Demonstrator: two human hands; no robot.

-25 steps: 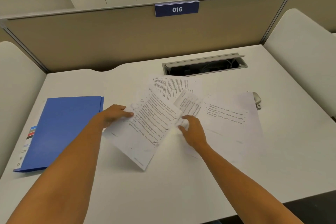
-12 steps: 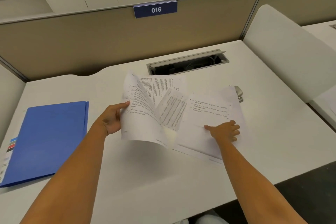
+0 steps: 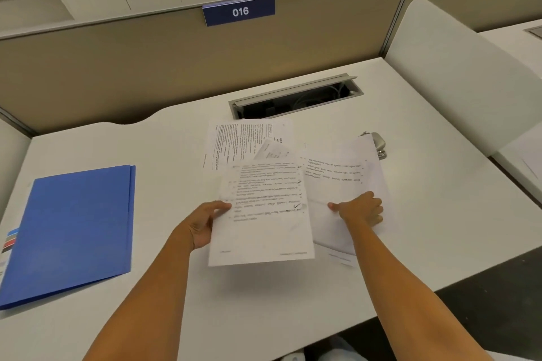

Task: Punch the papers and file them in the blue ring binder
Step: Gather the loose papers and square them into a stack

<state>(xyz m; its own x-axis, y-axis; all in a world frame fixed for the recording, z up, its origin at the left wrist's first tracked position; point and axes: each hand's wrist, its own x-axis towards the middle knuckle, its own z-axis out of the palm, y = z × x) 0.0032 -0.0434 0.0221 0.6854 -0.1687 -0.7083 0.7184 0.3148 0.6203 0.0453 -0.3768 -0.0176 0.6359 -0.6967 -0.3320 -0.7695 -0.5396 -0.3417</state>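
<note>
Papers (image 3: 258,214) are loose, not squared up, fanned out right of the blue ring binder (image 3: 73,231), which lies closed and flat on the desk (image 3: 425,228), well apart from them.

Left hand (image 3: 202,226): pinches the left edge of the front sheet, thumb on top, fingers under it. Sheet looks lifted off the desk at the near end, and a shadow shows below it.

Right hand (image 3: 360,209): fingers curled, thumb pointing left, on the sheet (image 3: 337,182) right of the held one. Looks like a grip on its near edge, but I can't tell for sure whether it's pinching or only pressing down.

Two more printed sheets (image 3: 249,138) behind the held one, further from the binder, overlapping at odd angles.

Grey metal object (image 3: 378,142), probably the punch, is half hidden under the far corner of the right sheet. Can't confirm what it is.

Stage, my read: gathering the sheets. Nothing punched, binder unopened.

Risks:
- One-edge pinch on a single sheet means it can flop or crease when swung across.
- Sheets lie at mixed angles. If not jogged square before punching, holes won't line up on the rings.
- Small slip (image 3: 272,152) between the sheets could get left out.
- Dragging the right sheet may snag on the metal object.
</note>
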